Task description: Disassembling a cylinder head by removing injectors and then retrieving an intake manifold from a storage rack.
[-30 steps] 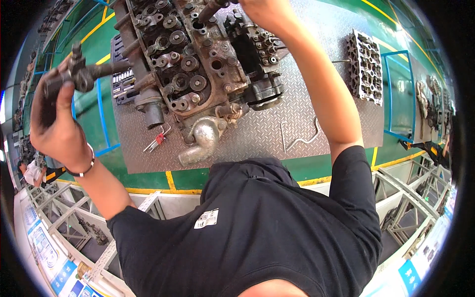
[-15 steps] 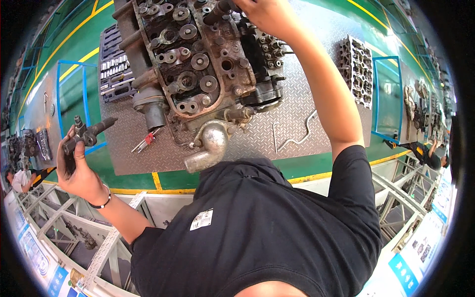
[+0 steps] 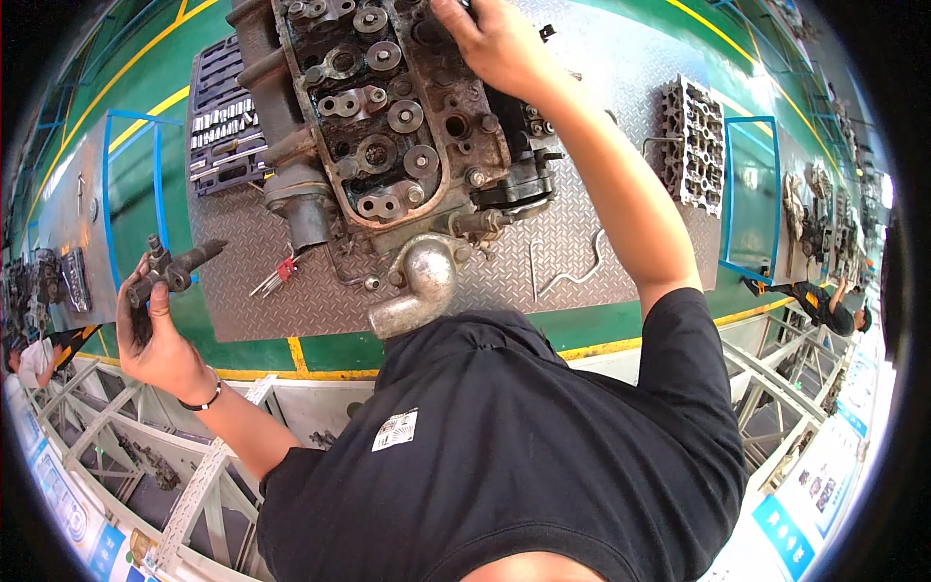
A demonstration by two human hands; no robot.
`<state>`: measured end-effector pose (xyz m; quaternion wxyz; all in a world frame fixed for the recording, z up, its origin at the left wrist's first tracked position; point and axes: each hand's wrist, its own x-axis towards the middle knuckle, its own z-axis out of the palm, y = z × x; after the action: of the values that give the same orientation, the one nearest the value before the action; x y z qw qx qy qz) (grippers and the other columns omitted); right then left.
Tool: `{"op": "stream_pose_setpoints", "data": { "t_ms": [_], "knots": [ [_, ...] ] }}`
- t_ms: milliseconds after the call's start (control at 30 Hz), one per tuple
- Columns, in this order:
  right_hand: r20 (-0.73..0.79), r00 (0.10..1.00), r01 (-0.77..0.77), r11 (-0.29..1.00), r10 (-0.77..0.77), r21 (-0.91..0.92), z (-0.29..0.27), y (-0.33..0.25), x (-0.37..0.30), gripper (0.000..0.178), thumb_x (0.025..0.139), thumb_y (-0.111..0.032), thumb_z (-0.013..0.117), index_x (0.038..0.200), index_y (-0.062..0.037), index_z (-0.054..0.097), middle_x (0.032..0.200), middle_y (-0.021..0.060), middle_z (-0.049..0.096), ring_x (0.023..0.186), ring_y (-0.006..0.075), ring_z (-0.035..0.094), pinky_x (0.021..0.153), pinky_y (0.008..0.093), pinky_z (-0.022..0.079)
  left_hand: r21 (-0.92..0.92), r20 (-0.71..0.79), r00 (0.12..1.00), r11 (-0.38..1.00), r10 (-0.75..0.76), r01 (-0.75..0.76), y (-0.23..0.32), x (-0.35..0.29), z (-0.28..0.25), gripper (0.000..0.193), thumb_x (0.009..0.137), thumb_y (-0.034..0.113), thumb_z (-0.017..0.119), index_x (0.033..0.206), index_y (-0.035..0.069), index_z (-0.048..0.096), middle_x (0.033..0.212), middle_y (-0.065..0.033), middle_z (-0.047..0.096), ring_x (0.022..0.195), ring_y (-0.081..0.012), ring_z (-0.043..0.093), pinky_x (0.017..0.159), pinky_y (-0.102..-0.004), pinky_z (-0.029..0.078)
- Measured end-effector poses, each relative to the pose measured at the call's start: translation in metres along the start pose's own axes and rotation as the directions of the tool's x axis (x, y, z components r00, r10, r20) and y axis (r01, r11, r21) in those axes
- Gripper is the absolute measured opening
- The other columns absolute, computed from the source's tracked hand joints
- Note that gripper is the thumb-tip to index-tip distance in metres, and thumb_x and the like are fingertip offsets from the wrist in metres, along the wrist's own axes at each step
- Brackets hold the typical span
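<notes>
1. Holding dark injector-like part (image 3: 176,273) in left hand (image 3: 165,349), fingers curled round the body, thumb on near side; out past left edge of surface (image 3: 238,303), well apart from engine (image 3: 436,160).
2. Reaching over far right of engine with right hand (image 3: 504,48), fingers bent, tips partly out of view — can't tell how wide, or if gripping anything.
3. To do this well, probably: grip the part by its thick body, guard the tapered end from knocks, avoid dropping dirt into engine's bare holes.
4. Part looks dark, grimy, used — stubby fitting sticking up, narrow end aimed right and far.
5. Also on surface: socket case (image 3: 225,136) far left, hex keys (image 3: 283,274) nearer, bent rod (image 3: 582,269) right of engine, cylinder head (image 3: 691,145) farther right.
</notes>
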<state>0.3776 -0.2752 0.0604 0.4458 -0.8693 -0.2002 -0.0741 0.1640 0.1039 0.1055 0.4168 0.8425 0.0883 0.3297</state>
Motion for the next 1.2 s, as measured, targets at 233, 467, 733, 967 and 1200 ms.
{"op": "stream_pose_setpoints", "data": {
  "t_ms": [233, 467, 733, 967, 1200],
  "knots": [
    [-0.151, 0.978, 0.114, 0.978, -0.141, -0.177, 0.008, 0.003, 0.003, 0.032, 0.097, -0.026, 0.055, 0.112, 0.0013, 0.063, 0.11, 0.0227, 0.06, 0.109, 0.042, 0.053, 0.093, 0.0479, 0.043, -0.014, 0.029, 1.0, 1.0, 0.009, -0.009, 0.003, -0.001, 0.017, 0.033, 0.086, -0.005, 0.071, 0.116, -0.013, 0.061, 0.112, -0.0215, 0.068, 0.102, -0.0266, 0.066, 0.098, -0.0391, 0.049],
    [-0.072, 0.995, 0.052, 0.978, -0.068, -0.202, 0.002, 0.005, 0.002, 0.038, 0.096, -0.029, 0.057, 0.117, 0.0021, 0.063, 0.112, 0.0241, 0.057, 0.107, 0.0435, 0.052, 0.092, 0.0482, 0.043, -0.052, 0.053, 0.998, 0.998, 0.024, -0.021, 0.012, -0.002, 0.018, 0.034, 0.085, -0.005, 0.072, 0.116, -0.012, 0.061, 0.112, -0.0228, 0.068, 0.106, -0.0307, 0.066, 0.098, -0.0426, 0.05],
    [-0.046, 0.983, 0.171, 0.974, -0.18, -0.15, -0.002, 0.016, 0.004, 0.044, 0.097, -0.033, 0.057, 0.123, 0.0021, 0.06, 0.118, 0.0281, 0.056, 0.111, 0.0449, 0.054, 0.095, 0.0487, 0.045, -0.144, 0.098, 0.98, 0.977, 0.17, -0.156, 0.063, 0.009, 0.023, 0.033, 0.083, -0.008, 0.071, 0.113, -0.014, 0.062, 0.11, -0.0228, 0.069, 0.103, -0.0312, 0.067, 0.097, -0.0429, 0.051],
    [-0.078, 0.991, 0.096, 0.983, -0.109, -0.157, 0.006, 0.019, -0.003, 0.047, 0.098, -0.038, 0.054, 0.122, 0.0018, 0.059, 0.119, 0.0295, 0.056, 0.113, 0.0459, 0.054, 0.097, 0.0504, 0.045, -0.31, 0.144, 0.961, 0.933, 0.234, -0.181, 0.136, 0.012, 0.065, 0.035, 0.079, -0.011, 0.073, 0.113, -0.011, 0.065, 0.106, -0.0198, 0.07, 0.101, -0.0269, 0.068, 0.097, -0.0382, 0.051],
    [-0.369, 0.927, 0.086, 0.922, 0.064, 0.377, 0.003, 0.049, -0.127, 0.042, 0.104, -0.031, 0.046, 0.13, 0.0012, 0.055, 0.132, 0.0202, 0.049, 0.128, 0.0333, 0.046, 0.111, 0.039, 0.033, -0.37, 0.259, 0.912, 0.905, 0.319, -0.211, 0.176, 0.004, 0.126, 0.035, 0.076, -0.008, 0.079, 0.109, -0.009, 0.068, 0.102, -0.0146, 0.072, 0.096, -0.0204, 0.069, 0.091, -0.0316, 0.053]
  ]
}}
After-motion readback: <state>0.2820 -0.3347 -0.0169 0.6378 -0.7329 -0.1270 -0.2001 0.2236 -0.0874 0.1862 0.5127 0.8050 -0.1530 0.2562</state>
